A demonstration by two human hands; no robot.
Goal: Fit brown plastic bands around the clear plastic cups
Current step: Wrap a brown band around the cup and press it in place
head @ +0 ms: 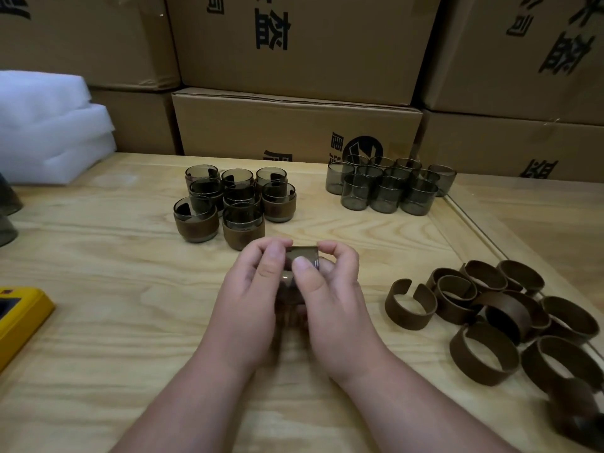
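Cardboard boxes (294, 125) wall off twelve o'clock beyond the table (98, 256). On it, loose brown bands (496, 315) pile at three o'clock, bare cups (389, 188) stand at one o'clock, and banded cups (235, 201) at eleven. At centre, left hand (251, 289) and right hand (330, 289) both pinch one cup (302, 256), seemingly tipped on its side, axis pointing toward twelve. I cannot tell whether a band is on it; the loose bands lie nearer the right hand.
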